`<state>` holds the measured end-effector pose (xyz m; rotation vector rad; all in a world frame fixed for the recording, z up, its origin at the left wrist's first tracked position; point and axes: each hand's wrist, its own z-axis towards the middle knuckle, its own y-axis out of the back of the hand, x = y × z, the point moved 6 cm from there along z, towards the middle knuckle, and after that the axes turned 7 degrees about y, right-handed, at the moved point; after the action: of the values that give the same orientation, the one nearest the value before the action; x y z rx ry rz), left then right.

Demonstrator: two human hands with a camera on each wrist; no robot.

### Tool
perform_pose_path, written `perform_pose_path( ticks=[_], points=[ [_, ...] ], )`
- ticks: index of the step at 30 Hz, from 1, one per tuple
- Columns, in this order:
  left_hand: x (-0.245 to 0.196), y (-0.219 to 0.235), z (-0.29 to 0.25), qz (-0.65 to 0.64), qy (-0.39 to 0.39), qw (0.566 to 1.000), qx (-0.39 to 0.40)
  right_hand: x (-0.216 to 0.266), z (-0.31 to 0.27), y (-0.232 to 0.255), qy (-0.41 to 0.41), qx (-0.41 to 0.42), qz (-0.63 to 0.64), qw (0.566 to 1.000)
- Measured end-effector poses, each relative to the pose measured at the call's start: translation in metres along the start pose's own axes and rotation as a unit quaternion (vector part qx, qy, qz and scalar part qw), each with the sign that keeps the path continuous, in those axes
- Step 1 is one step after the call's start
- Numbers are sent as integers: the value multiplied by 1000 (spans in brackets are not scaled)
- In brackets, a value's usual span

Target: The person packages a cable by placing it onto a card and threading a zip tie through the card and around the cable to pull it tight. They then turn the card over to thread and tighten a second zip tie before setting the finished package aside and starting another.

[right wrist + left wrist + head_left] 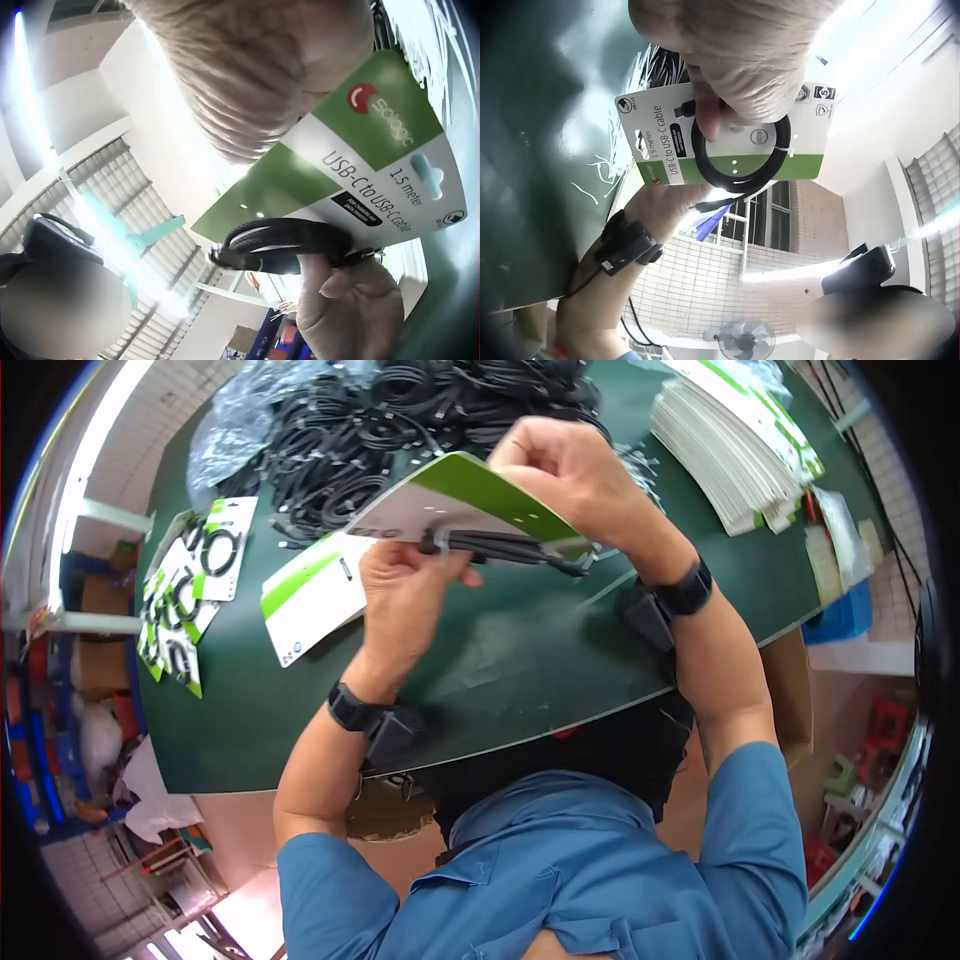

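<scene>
A green-and-white packaging card point(480, 490) is held up tilted over the table, printed for a USB-C to USB-C cable. Against its front lies a coiled black USB-C cable point(705, 161), with a pale tie around one side of the coil in the left wrist view. My left hand point(405, 595) grips the coil and presses it to the card, thumb in front. At the card's upper right edge is my right hand point(585, 480), its fingers curled there and the fingertips hidden behind the card. Beside my left hand, another white-and-green card point(315, 600) lies on the table.
Coiled black cables point(430, 410) form a large heap at the back, next to clear plastic wrapping point(235, 440). White ties point(640, 465) lie beyond the right hand. A tall card stack point(720, 460) stands back right; carded cables point(190, 590) lie at the left table edge.
</scene>
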<state>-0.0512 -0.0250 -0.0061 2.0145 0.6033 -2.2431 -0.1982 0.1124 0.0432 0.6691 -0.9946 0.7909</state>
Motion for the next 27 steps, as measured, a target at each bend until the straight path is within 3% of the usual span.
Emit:
perform_pose_path(
  ticks=[2, 4, 5, 12, 13, 15, 20, 23, 27],
  points=[
    [6, 10, 1, -9, -23, 1000, -12, -7, -4, 2, -24, 4, -35, 999],
    [3, 7, -1, -39, -18, 999, -3, -8, 0, 0, 34, 0, -79, 996],
    [1, 4, -2, -56, -24, 998, -6, -9, -4, 1, 22, -5, -87, 996],
    [6, 0, -3, -68, -13, 996, -61, 1, -1, 5, 8, -13, -86, 996],
    [5, 3, -1, -64, -9, 995, -76, 6, 2, 3, 28, -3, -81, 996],
    [2, 10, 2, -71, -20, 994, -81, 9, -2, 3, 3, -63, -5, 998],
    [-2, 18, 5, -130, -6, 984, -118, 12, -6, -17, -21, -5, 50, 999],
    [2, 21, 7, -134, 0, 983, -122, 18, -6, -24, 19, 21, -93, 995],
    [2, 21, 5, -101, 20, 988, -113, 8, -5, -19, -8, 20, -103, 994]
  ],
)
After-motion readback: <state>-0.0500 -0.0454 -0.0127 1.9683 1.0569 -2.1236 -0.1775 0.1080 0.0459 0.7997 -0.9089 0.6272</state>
